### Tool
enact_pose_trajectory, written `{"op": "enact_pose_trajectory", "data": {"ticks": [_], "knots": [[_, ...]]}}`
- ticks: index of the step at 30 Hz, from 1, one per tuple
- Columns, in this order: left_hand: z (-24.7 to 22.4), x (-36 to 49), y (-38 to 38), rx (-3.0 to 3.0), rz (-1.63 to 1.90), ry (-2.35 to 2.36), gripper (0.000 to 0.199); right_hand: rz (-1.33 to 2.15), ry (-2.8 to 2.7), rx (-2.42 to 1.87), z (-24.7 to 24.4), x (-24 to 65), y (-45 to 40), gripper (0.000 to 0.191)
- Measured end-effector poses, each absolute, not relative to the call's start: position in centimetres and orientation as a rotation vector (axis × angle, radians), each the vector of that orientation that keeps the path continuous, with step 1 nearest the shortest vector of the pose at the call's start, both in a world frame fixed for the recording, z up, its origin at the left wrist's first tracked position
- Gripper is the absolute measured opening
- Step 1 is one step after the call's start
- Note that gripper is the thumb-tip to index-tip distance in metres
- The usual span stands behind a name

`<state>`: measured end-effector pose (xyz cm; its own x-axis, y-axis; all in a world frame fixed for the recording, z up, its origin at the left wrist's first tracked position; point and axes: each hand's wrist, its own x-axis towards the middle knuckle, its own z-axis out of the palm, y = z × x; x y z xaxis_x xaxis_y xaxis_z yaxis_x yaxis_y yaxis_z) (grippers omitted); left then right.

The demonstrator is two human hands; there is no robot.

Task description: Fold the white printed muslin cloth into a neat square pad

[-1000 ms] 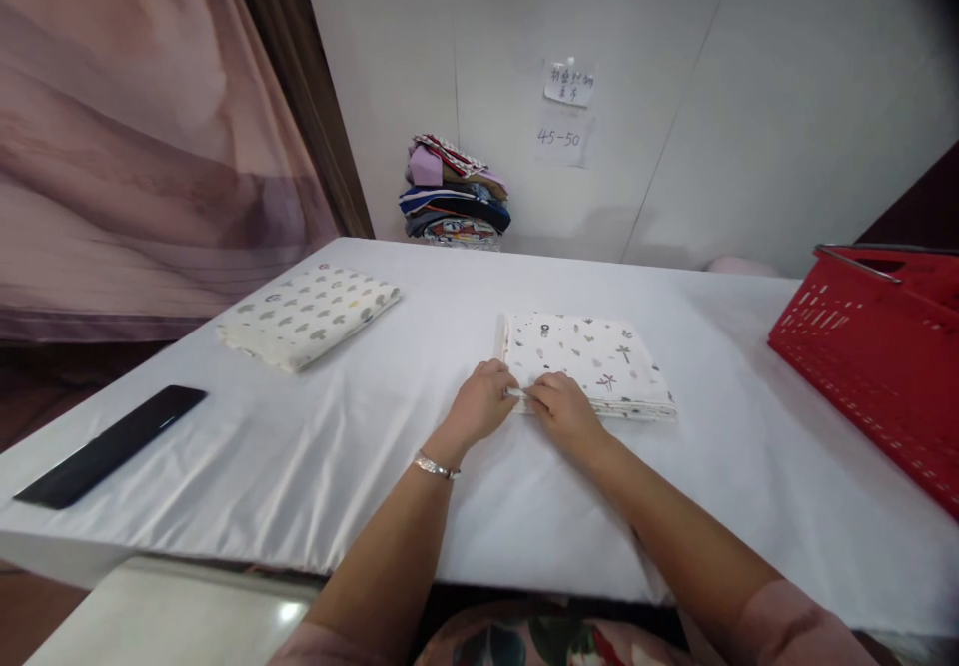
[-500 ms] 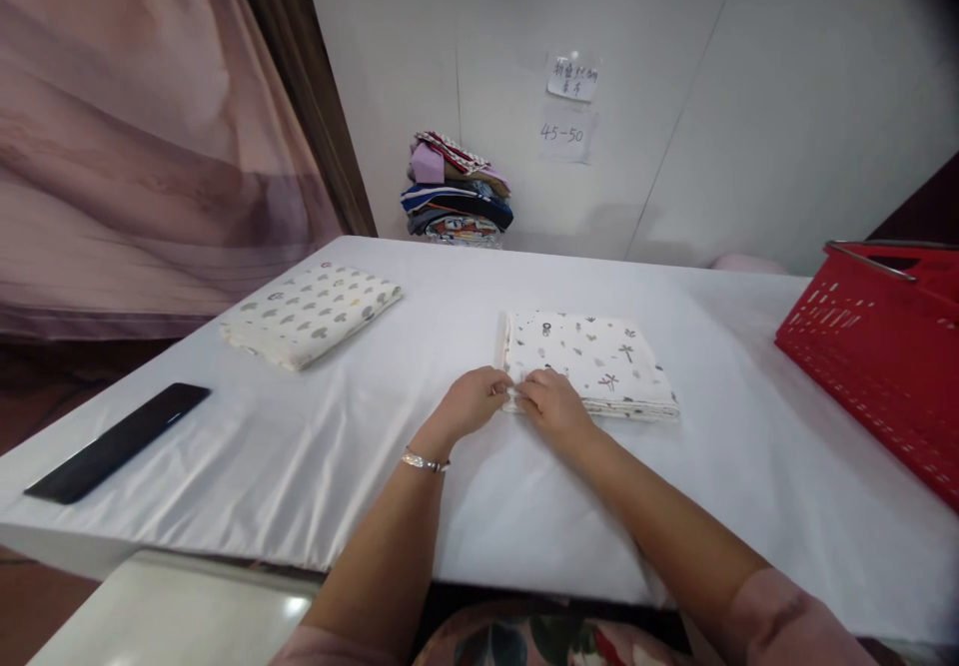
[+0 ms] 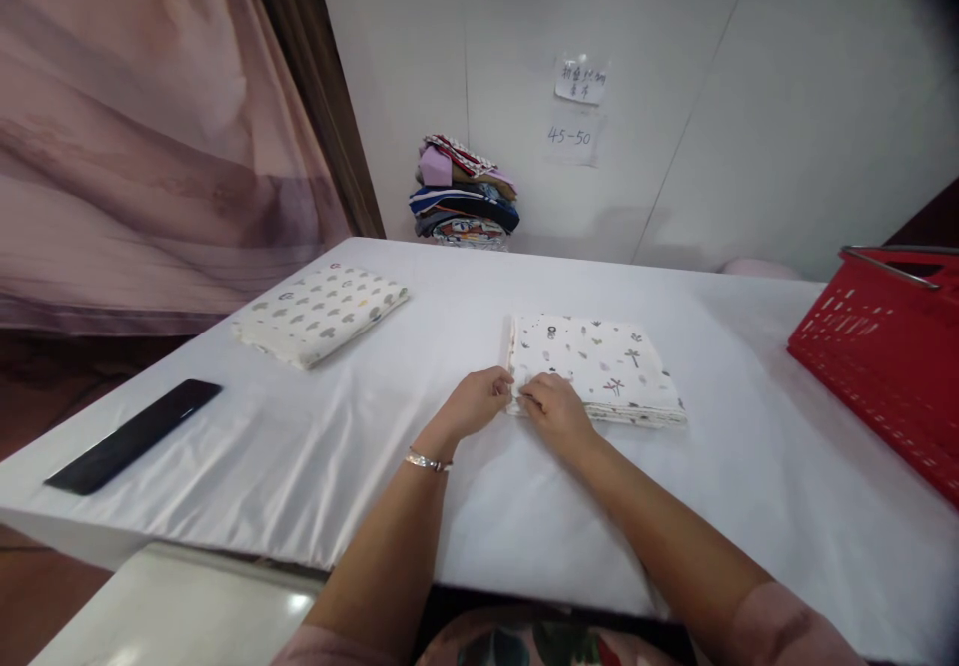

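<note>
A white folded cloth with small palm-tree and leaf prints lies flat on the white-covered table, in several layers. At its near left corner, my left hand has curled fingers and pinches the cloth's left edge. Beside it, my right hand reaches over the near edge, thumb and fingers closed on the same corner. The two hands are a small gap apart. Exactly how much fabric lies between the fingertips is hidden. A silver bracelet sits on my left wrist.
Another folded cloth, with grey prints, lies at the table's left. Nearer stands a flat black object on the left edge. A red plastic basket is at the right. Piled fabrics rise behind the table, against the wall.
The view has shifted slightly, so everything but my arms appears a little farther right. My right fingertips have drawn slightly away from my left ones. The folded cloth keeps its shape.
</note>
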<state>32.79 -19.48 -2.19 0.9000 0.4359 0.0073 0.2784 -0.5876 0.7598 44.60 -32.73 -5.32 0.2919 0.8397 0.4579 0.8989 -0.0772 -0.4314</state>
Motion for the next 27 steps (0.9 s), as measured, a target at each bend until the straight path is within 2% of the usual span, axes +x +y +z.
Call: {"op": "enact_pose_trajectory", "data": {"ticks": [11, 27], "knots": [[-2.77, 33.05, -19.35, 2.151, 0.243, 0.528, 0.024, -0.131, -1.550, -1.864, -5.28, 44.30, -32.55, 0.019], [-2.94, 33.05, -19.28, 1.989, 0.223, 0.503, 0.028, -0.201, -1.639, -1.810, -6.06, 44.50, -32.87, 0.014]]}}
